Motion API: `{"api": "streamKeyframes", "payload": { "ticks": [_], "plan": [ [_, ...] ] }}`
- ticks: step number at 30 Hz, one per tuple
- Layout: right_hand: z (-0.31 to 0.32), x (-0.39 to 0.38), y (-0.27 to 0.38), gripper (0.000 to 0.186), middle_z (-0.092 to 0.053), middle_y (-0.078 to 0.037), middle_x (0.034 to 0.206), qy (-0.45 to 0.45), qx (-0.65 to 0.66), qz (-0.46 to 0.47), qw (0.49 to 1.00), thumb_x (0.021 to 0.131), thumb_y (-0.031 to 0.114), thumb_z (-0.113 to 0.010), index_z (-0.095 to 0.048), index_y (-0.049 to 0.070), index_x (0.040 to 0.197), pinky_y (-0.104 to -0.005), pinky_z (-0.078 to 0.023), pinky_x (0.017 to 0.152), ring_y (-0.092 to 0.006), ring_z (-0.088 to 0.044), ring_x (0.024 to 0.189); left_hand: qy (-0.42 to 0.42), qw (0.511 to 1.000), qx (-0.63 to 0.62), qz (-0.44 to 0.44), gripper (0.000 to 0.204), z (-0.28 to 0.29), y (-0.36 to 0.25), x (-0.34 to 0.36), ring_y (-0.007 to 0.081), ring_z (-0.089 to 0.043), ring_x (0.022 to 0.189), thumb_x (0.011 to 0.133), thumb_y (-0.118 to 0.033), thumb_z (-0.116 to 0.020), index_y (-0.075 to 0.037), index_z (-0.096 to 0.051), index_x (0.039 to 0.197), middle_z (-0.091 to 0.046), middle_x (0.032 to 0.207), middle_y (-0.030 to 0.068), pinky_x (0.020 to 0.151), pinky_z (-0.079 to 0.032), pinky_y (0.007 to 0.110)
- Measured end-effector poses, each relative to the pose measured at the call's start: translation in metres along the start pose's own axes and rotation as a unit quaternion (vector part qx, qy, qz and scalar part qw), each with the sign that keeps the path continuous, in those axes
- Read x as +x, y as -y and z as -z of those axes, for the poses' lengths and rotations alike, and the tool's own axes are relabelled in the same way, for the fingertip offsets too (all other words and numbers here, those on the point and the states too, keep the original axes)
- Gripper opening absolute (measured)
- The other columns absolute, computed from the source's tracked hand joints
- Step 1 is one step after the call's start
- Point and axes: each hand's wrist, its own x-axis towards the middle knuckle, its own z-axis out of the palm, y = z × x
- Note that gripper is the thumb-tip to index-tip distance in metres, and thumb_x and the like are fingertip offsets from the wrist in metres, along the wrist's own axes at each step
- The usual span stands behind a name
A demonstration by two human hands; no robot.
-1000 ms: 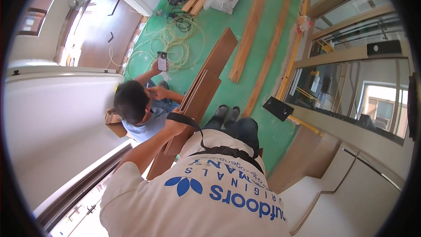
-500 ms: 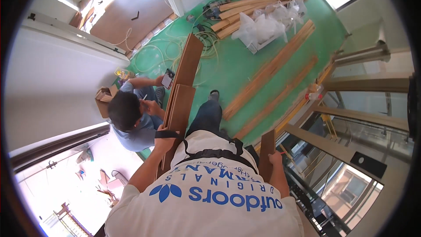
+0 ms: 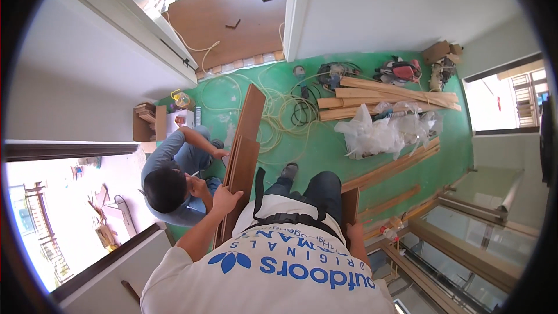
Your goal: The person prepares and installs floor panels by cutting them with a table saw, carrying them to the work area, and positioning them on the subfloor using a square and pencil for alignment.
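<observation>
My left hand point(image 3: 226, 199) is closed round the edge of several brown floor planks point(image 3: 243, 160), carried as an uneven stack along my left side. One plank sticks out farther ahead than the rest. On the other side, my right hand point(image 3: 354, 232) grips a shorter-looking brown floor plank point(image 3: 350, 204) beside my right thigh; its lower part is hidden by my body. A black strap point(image 3: 258, 189) hangs from my waist beside the stack. Close by on the left, a crouching person point(image 3: 174, 186) has one hand near the planks' outer edge and a thin white stick near the other.
Green floor sheeting point(image 3: 290, 134) carries a tangled pale hose point(image 3: 279, 122), power tools point(image 3: 337, 75), light wood strips point(image 3: 372, 96) and crumpled plastic point(image 3: 389, 131). An open cardboard box point(image 3: 145, 122) stands by the left wall. A doorway leads to brown flooring point(image 3: 221, 17); window frames point(image 3: 465, 244) line the right.
The view has swung, so the room's contents sit farther right. Both my hands still hold planks. The crouching person's phone, plainly visible before, is now mostly hidden behind the stack.
</observation>
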Motion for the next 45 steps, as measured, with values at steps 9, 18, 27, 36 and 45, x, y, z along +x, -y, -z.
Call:
{"api": "streamKeyframes", "payload": {
  "ticks": [9, 18, 27, 36, 45],
  "plan": [
    [0.146, 0.196, 0.212, 0.046, -0.071, -0.031, 0.115, 0.06, -0.111, 0.216, 0.968, 0.09, 0.026, -0.075, -0.062, 0.001, 0.127, -0.0567, -0.055, 0.096, -0.0506, -0.068, 0.11, -0.16, 0.977, -0.115, 0.084, 0.05, 0.025, -0.087, 0.054, 0.0432, -0.066, 0.102, 0.084, -0.042, -0.083, 0.007, -0.073, 0.091, -0.066, 0.108, 0.0247, 0.089, -0.054, 0.049],
    [0.256, 0.309, 0.45, 0.045, -0.073, -0.027, 0.115, 0.103, -0.285, 0.303, 0.904, 0.093, 0.028, -0.074, -0.06, 0.003, 0.127, -0.0558, -0.056, 0.096, -0.0454, -0.07, 0.11, -0.139, 0.961, -0.132, 0.197, 0.057, 0.064, -0.156, 0.132, 0.0423, -0.068, 0.108, 0.086, -0.048, -0.079, 0.008, -0.076, 0.096, -0.068, 0.115, 0.0256, 0.095, -0.055, 0.047],
    [0.255, 0.3, 0.726, 0.043, -0.074, -0.027, 0.103, 0.077, -0.291, 0.466, 0.832, 0.095, 0.027, -0.07, -0.054, 0.004, 0.127, -0.0591, -0.056, 0.084, -0.0483, -0.071, 0.099, -0.109, 0.952, -0.137, 0.252, 0.059, 0.108, -0.163, 0.259, 0.0437, -0.068, 0.108, 0.083, -0.05, -0.081, 0.008, -0.075, 0.087, -0.068, 0.114, 0.0289, 0.099, -0.054, 0.049],
    [0.242, 0.274, 1.02, 0.054, -0.074, -0.027, 0.102, 0.073, -0.279, 0.494, 0.821, 0.097, 0.03, -0.068, -0.049, 0.006, 0.141, -0.0592, -0.056, 0.082, -0.0483, -0.071, 0.095, -0.022, 0.945, -0.168, 0.279, 0.05, 0.193, -0.103, 0.452, 0.043, -0.073, 0.104, 0.08, -0.047, -0.08, 0.001, -0.08, 0.096, -0.073, 0.111, 0.0267, 0.092, -0.059, 0.051],
    [0.296, 0.265, 1.241, 0.051, -0.073, -0.029, 0.105, -0.009, -0.231, 0.506, 0.831, 0.098, 0.029, -0.068, -0.051, 0.007, 0.141, -0.0593, -0.055, 0.086, -0.0502, -0.069, 0.099, 0.061, 0.947, -0.157, 0.272, 0.059, 0.32, -0.092, 0.571, 0.0398, -0.073, 0.111, 0.082, -0.052, -0.078, 0.001, -0.08, 0.108, -0.075, 0.117, 0.0241, 0.098, -0.058, 0.048]
  ]
}}
